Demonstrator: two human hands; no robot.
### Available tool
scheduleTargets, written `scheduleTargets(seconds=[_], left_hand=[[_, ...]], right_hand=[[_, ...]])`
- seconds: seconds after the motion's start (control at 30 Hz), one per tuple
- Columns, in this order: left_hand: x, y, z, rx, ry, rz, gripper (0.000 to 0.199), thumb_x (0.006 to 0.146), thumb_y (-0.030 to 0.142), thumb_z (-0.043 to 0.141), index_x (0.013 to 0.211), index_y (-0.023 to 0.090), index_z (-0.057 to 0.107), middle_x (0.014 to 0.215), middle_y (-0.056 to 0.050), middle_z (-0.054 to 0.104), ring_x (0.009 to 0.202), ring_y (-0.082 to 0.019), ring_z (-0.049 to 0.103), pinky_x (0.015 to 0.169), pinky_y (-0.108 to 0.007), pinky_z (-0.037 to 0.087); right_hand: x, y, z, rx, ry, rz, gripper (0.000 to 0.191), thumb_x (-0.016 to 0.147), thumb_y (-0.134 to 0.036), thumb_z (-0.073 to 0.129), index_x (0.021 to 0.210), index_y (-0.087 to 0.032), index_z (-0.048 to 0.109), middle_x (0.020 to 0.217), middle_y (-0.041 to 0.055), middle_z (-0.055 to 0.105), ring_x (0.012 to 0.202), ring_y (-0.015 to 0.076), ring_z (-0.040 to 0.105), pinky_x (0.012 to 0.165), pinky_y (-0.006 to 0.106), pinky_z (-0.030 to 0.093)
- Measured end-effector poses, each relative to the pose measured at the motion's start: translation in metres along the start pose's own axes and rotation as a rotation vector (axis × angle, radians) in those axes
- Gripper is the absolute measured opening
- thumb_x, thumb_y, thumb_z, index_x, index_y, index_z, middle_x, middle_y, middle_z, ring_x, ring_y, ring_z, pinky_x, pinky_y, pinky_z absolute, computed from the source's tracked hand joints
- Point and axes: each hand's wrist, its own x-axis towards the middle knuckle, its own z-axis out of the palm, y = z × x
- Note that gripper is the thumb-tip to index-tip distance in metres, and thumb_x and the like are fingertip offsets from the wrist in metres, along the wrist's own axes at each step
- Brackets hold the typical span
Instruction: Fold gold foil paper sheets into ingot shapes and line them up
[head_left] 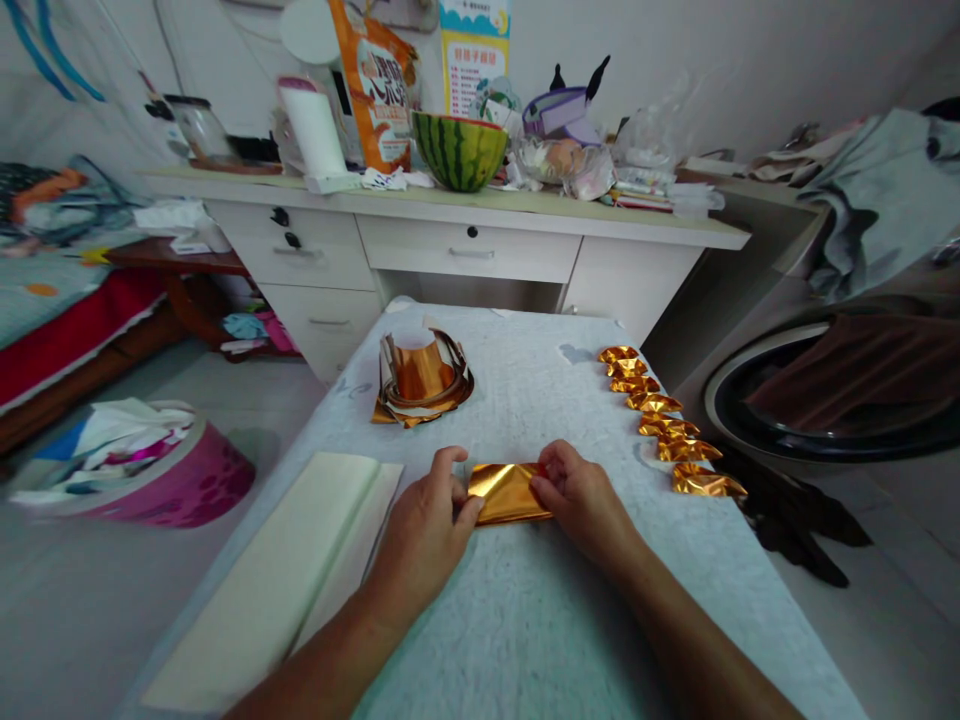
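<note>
both hands were right in the thick of it, low in the centre of the frame! the left hand point(424, 520) had the left end of a folded gold foil sheet point(510, 495) pinched between thumb and fingers, and there on the other side the right hand point(589, 495) gripped the right end, its fingertips drawn in close. the sheet lay flat and shiny between the 2 hands, just below the middle of the frame, over a pale tablecloth point(570, 610).

up and to the left of it sat a curled stack of gold foil point(424, 375), bent round into a loose ring. and look at the right of the frame: a slanting row of crimped gold foil pieces point(667, 427) ran down near the table's edge! at the lower left, cream paper point(270, 590) lay lengthwise, folded along a crease, beside the left forearm.

at the top centre, a cut watermelon point(460, 152) stood on the countertop point(540, 220), next to an orange snack pouch point(379, 90).
</note>
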Motion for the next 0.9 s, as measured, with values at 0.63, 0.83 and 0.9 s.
scheduleTargets(seconds=[0.63, 0.83, 0.9], left_hand=[[-0.003, -0.001, 0.007, 0.506, 0.001, 0.207, 0.022, 0.09, 0.019, 0.053, 0.106, 0.02, 0.068, 0.084, -0.005, 0.064, 0.085, -0.022, 0.057, 0.079, -0.038, 0.042], [-0.003, -0.002, 0.007, 0.52, -0.01, 0.192, 0.022, 0.09, 0.016, 0.052, 0.105, 0.022, 0.067, 0.085, -0.004, 0.062, 0.086, -0.022, 0.054, 0.08, -0.038, 0.041], [-0.003, 0.0, 0.006, 0.515, -0.008, 0.192, 0.022, 0.09, 0.016, 0.05, 0.105, 0.021, 0.067, 0.086, -0.004, 0.062, 0.087, -0.022, 0.054, 0.08, -0.038, 0.041]], right_hand=[[-0.011, -0.01, -0.003, -0.093, 0.014, -0.129, 0.016, 0.079, -0.02, 0.054, 0.095, -0.019, 0.06, 0.085, 0.003, 0.061, 0.07, 0.0149, 0.055, 0.064, 0.025, 0.039], [-0.012, -0.008, -0.001, -0.17, -0.011, -0.116, 0.014, 0.08, -0.021, 0.055, 0.093, -0.019, 0.062, 0.084, 0.0025, 0.06, 0.072, 0.0155, 0.055, 0.066, 0.026, 0.04], [-0.012, -0.008, 0.0, -0.178, -0.018, -0.09, 0.015, 0.08, -0.02, 0.055, 0.094, -0.019, 0.063, 0.082, 0.0024, 0.061, 0.071, 0.0155, 0.055, 0.066, 0.027, 0.04]])
